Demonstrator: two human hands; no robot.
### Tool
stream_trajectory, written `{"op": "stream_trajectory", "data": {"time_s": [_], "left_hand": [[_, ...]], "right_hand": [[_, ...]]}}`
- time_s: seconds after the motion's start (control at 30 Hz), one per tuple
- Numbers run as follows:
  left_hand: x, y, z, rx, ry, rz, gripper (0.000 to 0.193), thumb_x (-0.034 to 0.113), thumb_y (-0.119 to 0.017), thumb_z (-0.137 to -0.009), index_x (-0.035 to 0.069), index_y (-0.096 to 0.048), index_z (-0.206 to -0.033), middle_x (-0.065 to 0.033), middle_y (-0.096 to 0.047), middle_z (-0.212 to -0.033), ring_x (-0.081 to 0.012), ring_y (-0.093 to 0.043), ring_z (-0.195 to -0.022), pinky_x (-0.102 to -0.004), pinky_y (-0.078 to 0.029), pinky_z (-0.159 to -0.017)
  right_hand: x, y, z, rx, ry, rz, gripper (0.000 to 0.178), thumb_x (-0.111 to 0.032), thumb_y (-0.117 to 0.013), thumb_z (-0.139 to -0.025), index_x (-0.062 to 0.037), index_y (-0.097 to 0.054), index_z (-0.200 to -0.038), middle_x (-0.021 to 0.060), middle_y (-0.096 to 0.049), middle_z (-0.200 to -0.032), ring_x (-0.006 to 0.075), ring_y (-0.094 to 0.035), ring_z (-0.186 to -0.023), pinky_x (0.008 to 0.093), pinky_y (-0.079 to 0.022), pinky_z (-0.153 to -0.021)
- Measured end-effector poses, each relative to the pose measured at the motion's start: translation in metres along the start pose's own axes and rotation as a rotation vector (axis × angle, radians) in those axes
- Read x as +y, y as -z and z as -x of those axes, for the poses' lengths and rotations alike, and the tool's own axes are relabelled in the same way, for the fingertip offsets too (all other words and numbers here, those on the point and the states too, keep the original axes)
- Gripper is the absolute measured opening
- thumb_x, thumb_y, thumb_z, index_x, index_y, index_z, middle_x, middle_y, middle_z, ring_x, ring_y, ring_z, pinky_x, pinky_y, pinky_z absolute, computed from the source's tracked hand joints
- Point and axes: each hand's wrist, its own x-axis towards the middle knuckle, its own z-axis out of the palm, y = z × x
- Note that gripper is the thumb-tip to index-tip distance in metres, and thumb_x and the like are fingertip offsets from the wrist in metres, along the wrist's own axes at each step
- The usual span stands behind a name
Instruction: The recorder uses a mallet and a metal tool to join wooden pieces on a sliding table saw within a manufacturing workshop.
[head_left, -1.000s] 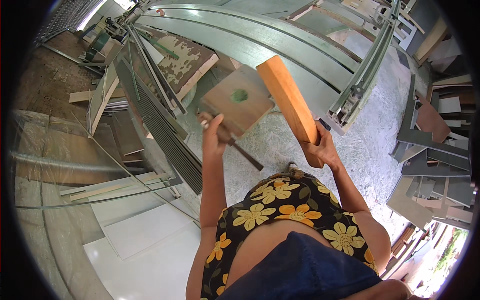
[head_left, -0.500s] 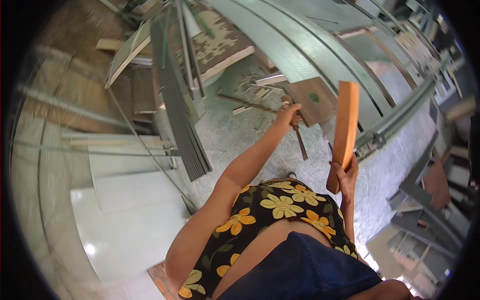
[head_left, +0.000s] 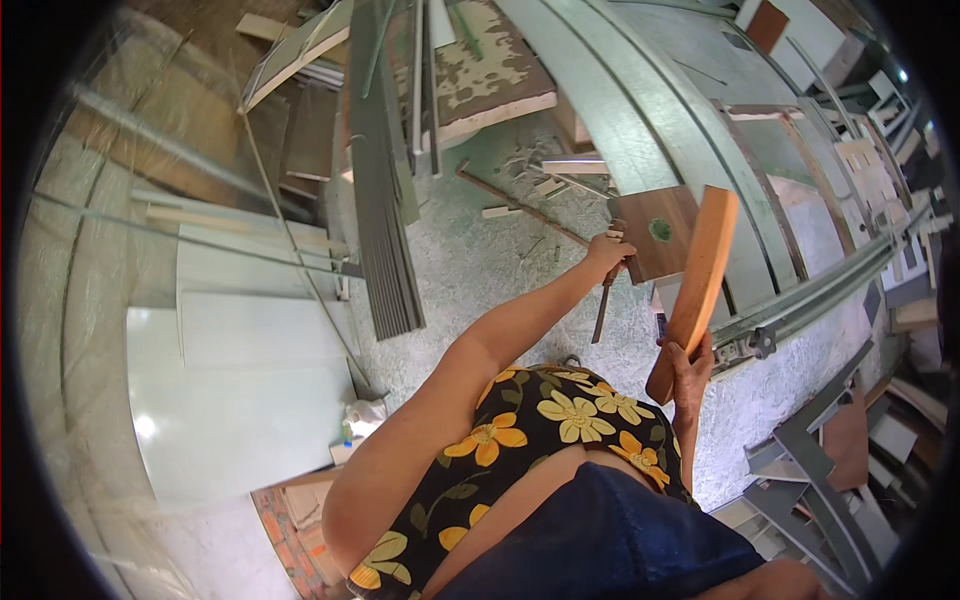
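Observation:
My left hand is closed around a chisel, its narrow dark blade pointing down toward me. Most of the handle is hidden by my fingers. Just beyond that hand lies a brown wood-grain board with a green spot, at the edge of a pale green machine table. In my right hand is an orange-brown wooden bar, gripped near its lower end. The bar stands up at a slant, with its upper end in front of the table.
A metal rail with a dark knob runs along the table's right side. Grey strips lean at the left, near large white panels. Wood scraps lie on the floor ahead, and grey offcuts are piled at the right.
The view has shifted, so the surroundings sit differently in it. My left hand, with the chisel, has come closer to the board. The wooden bar is slightly more tilted, still in my right hand.

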Motion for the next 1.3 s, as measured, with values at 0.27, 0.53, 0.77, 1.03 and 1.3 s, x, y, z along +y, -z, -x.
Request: {"op": "stream_trajectory", "data": {"time_s": [0.27,0.53,0.77,1.03,1.3], "left_hand": [[-0.008,0.015,-0.004,-0.029,0.031,0.060,0.015,0.008,-0.070,-0.074,-0.001,-0.063,-0.082,-0.0098,-0.065,-0.074,-0.0189,-0.063,-0.056,-0.0284,-0.051,-0.047],[-0.007,-0.020,-0.002,0.004,0.093,0.048,0.020,0.007,-0.071,-0.075,0.003,-0.059,-0.091,-0.0112,-0.065,-0.081,-0.0225,-0.065,-0.061,-0.0315,-0.050,-0.047],[-0.020,-0.009,-0.015,-0.149,0.064,0.096,0.021,0.009,-0.070,-0.076,0.006,-0.056,-0.091,-0.0069,-0.059,-0.078,-0.0197,-0.056,-0.059,-0.0319,-0.044,-0.050],[-0.013,-0.016,-0.001,-0.098,0.000,0.115,0.032,0.013,-0.066,-0.082,0.002,-0.054,-0.109,-0.0111,-0.062,-0.096,-0.0249,-0.064,-0.082,-0.0372,-0.054,-0.069],[-0.039,-0.005,-0.048,-0.413,-0.268,-0.156,0.040,0.020,-0.065,-0.082,0.003,-0.051,-0.115,-0.0107,-0.061,-0.100,-0.0242,-0.063,-0.087,-0.0371,-0.054,-0.069]], "right_hand": [[0.010,0.004,-0.008,-0.027,0.006,0.199,0.060,-0.018,-0.071,-0.067,0.0040,-0.051,-0.120,0.0131,-0.062,-0.101,0.0176,-0.057,-0.092,0.0306,-0.045,-0.083],[0.010,0.013,0.006,0.029,0.005,0.159,0.065,-0.025,-0.071,-0.065,0.0037,-0.051,-0.119,0.0153,-0.060,-0.102,0.0215,-0.058,-0.093,0.0327,-0.045,-0.086],[0.000,0.022,0.026,0.058,0.016,0.252,0.062,-0.028,-0.070,-0.065,0.0023,-0.052,-0.116,0.0181,-0.059,-0.099,0.0258,-0.058,-0.090,0.0350,-0.045,-0.082],[-0.007,0.023,0.057,0.020,0.058,0.237,0.060,-0.026,-0.071,-0.064,0.0034,-0.054,-0.115,0.0200,-0.063,-0.096,0.0293,-0.062,-0.089,0.0364,-0.047,-0.081],[-0.016,0.010,0.105,0.012,0.023,0.313,0.059,-0.020,-0.068,-0.067,0.0035,-0.051,-0.118,0.0214,-0.064,-0.093,0.0281,-0.063,-0.085,0.0358,-0.048,-0.078]]}}
